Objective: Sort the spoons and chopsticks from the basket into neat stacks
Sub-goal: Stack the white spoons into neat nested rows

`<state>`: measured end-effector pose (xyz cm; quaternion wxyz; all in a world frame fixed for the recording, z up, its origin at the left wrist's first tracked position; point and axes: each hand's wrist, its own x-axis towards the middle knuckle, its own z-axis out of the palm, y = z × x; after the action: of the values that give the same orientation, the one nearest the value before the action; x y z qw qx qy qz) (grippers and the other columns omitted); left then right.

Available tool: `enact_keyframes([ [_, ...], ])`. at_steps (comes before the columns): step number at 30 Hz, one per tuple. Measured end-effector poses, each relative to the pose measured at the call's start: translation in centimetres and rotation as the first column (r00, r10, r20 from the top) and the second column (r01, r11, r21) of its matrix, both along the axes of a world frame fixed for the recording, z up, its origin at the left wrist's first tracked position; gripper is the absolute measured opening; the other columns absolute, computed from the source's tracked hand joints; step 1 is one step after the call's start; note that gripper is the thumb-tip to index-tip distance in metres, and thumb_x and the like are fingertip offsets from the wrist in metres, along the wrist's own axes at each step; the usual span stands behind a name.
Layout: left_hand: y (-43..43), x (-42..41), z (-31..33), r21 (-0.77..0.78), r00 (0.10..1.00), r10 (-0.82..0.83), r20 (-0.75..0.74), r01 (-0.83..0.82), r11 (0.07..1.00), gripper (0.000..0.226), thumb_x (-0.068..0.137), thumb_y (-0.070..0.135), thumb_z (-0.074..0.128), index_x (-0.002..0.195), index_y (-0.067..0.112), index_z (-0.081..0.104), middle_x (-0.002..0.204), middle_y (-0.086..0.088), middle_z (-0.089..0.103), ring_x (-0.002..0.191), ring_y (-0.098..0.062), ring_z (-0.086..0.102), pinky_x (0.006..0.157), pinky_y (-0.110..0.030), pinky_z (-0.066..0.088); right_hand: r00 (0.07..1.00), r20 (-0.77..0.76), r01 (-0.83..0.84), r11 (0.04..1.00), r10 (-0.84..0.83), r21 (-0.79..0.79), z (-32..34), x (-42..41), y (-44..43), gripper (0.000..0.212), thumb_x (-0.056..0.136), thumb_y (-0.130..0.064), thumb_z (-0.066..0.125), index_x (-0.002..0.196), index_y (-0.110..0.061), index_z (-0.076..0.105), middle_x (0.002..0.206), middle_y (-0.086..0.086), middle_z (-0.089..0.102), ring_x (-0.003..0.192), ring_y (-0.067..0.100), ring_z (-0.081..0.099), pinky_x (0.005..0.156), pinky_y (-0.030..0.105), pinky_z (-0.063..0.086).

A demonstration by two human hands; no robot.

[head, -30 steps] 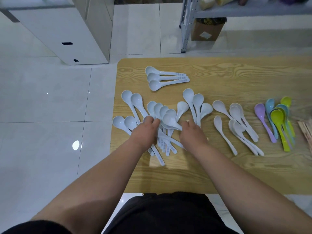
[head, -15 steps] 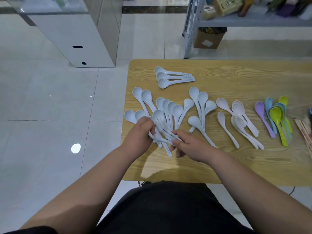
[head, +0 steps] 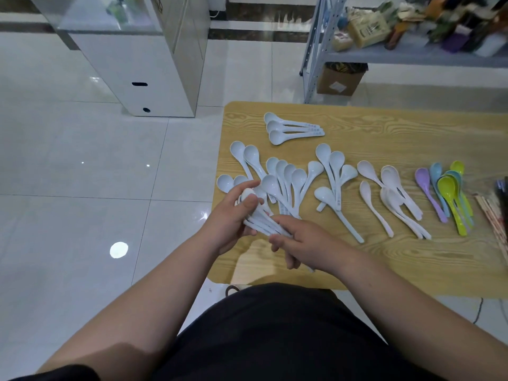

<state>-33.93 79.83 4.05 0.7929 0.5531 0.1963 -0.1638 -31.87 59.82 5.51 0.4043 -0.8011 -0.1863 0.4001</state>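
at the lower centre of the frame, a bundle of pale blue plastic soup spoons [head: 261, 222] is now lifted off the wood-grain bench [head: 384, 259], where a second ago it lay under both palms. the left hand [head: 233, 218] clasps the bowl ends and the right hand [head: 299, 246] curls round the handles. one stack is probably forming; the loose pale blue spoons [head: 291, 177] fanned just above still need gathering.

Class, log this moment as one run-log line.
left hand: holds spoon bundle | right hand: holds its handles | table: other spoons lying
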Motion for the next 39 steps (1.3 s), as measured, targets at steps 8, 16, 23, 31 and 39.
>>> enact_keyframes([
  [8,1.0,-0.8,1.4,-0.009,0.993,0.108,-0.054,-0.109,0.994,0.014,0.097,0.025,0.060,0.106,0.015,0.058,0.094,-0.006,0.066,0.088,-0.022,0.072,0.045,-0.023,0.049,0.958,-0.287,0.010,1.000,-0.002,0.028,2.2,-0.3,0.1,0.042,0.093,-0.027,0.071,0.129,-0.035,0.052,0.102,0.003,0.072,0.077,0.029,0.075,0.068,0.041,0.061],
  [16,2.0,-0.4,2.4,-0.006,0.989,0.091,-0.117,-0.093,0.996,0.014,0.096,0.025,0.060,0.104,0.014,0.057,0.124,-0.008,0.068,0.102,-0.029,0.072,0.057,-0.033,0.056,0.990,-0.133,0.054,0.998,-0.055,-0.012,1.6,0.0,-1.2,0.025,0.103,-0.036,0.052,0.088,-0.053,0.064,0.081,-0.008,0.071,0.060,0.012,0.060,0.065,0.029,0.054],
  [23,2.0,0.7,2.0,-0.010,0.998,0.022,-0.052,-0.023,1.000,0.044,0.090,-0.009,0.038,0.125,0.009,0.058,0.123,-0.006,0.069,0.107,-0.028,0.070,0.070,-0.041,0.058,0.920,-0.294,0.285,0.958,-0.261,0.041,0.9,1.7,-2.4,0.028,0.101,-0.037,0.057,0.105,-0.012,0.070,0.085,0.004,0.070,0.075,0.018,0.068,0.065,0.032,0.055],
  [31,0.4,3.8,0.4,0.255,0.983,-0.082,-0.166,0.123,0.959,0.038,0.086,-0.005,0.053,0.112,0.016,0.070,0.125,-0.015,0.056,0.096,-0.026,0.073,0.082,-0.036,0.061,0.993,0.095,0.076,0.988,-0.063,-0.134,0.5,6.3,-4.8,0.027,0.098,-0.046,0.058,0.124,-0.046,0.066,0.110,-0.017,0.071,0.104,0.003,0.063,0.091,0.027,0.049],
  [39,-2.5,9.2,-2.4,0.669,0.973,-0.199,-0.117,0.225,0.709,0.031,0.083,0.013,0.063,0.102,0.037,0.063,0.094,0.014,0.069,0.088,-0.008,0.065,0.076,-0.029,0.052,0.932,0.336,-0.042,0.962,0.135,-0.270,-3.3,13.7,-6.2,0.028,0.099,-0.043,0.057,0.124,-0.033,0.063,0.110,-0.009,0.060,0.102,0.012,0.057,0.088,0.038,0.050],
])
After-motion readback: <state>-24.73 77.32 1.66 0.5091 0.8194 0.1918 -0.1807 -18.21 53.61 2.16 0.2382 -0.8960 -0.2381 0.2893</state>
